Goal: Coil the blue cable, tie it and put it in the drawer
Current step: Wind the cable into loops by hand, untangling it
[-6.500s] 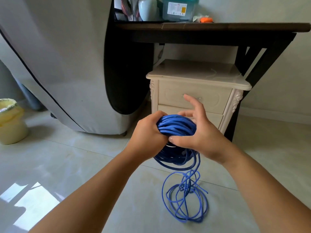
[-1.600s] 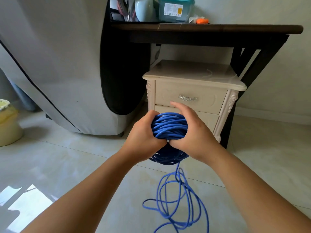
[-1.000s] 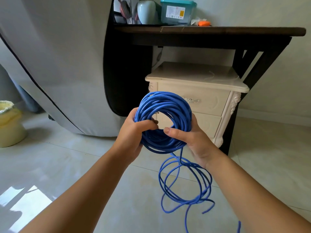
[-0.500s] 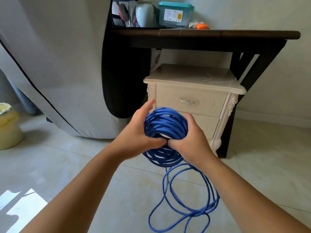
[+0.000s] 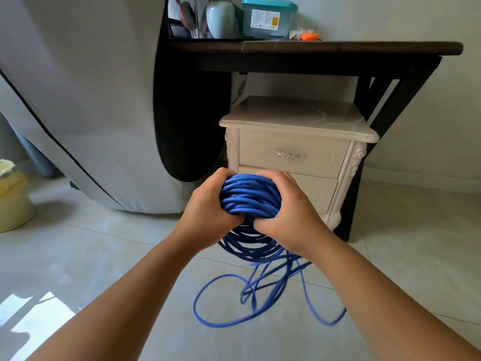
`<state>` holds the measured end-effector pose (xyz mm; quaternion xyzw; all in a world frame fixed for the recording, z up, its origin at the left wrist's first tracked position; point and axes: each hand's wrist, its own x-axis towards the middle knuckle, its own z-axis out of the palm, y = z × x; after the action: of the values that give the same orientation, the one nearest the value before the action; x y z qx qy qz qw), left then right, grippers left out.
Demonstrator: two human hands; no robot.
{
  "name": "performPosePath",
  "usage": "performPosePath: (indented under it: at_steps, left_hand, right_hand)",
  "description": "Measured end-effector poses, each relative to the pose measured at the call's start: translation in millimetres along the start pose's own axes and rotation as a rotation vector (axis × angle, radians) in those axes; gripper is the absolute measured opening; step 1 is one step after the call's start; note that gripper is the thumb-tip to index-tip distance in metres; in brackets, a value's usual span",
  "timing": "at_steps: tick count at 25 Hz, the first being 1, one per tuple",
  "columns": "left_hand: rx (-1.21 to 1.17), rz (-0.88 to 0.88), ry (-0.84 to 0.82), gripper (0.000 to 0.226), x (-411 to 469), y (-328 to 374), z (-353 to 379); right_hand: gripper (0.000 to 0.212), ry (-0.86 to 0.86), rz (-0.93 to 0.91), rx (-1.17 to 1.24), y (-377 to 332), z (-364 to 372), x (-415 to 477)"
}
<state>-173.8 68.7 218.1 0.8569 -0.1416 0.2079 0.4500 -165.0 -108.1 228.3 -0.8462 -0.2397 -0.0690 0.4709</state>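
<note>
A thick coil of blue cable [image 5: 250,198] is held at waist height in front of a cream bedside cabinet [image 5: 299,121]. My left hand [image 5: 207,212] grips the coil's left side, fingers curled over the top. My right hand [image 5: 289,209] grips its right side the same way. Below the hands, the lower part of the coil sags and several loose loops of cable [image 5: 260,295] trail onto the tiled floor. The cabinet's top drawer [image 5: 291,155], with a silver handle, is closed; the lower drawer is partly hidden behind my hands.
A dark wooden table [image 5: 312,48] stands over the cabinet, carrying a teal-lidded box [image 5: 268,18] and a pale vase [image 5: 220,18]. A large grey covered object [image 5: 91,100] fills the left. A yellow bin [image 5: 13,199] sits at the far left on the floor.
Both hands have closed tighter round the coil, squeezing it flatter. The loose cable below has swung and spread wider across the floor.
</note>
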Motion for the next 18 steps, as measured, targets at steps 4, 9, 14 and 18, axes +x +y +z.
performPosePath:
  at_steps: [4,9,14,18]
  left_hand:
    - [-0.15,-0.055,0.058,0.049,2,5,-3]
    - [-0.445,-0.246,0.194,0.052,8,2,-6]
    - [-0.696,-0.405,0.161,0.052,9,0,-4]
    - [-0.849,-0.391,-0.008,0.05,7,1,1]
  right_hand:
    - [0.099,-0.077,0.107,0.247,-1,-10,0]
    - [0.123,-0.23,0.208,0.39,3,-3,-4]
    - [0.132,-0.076,0.326,0.522,1,3,-1]
    - [0.115,0.042,0.365,0.753,2,1,5]
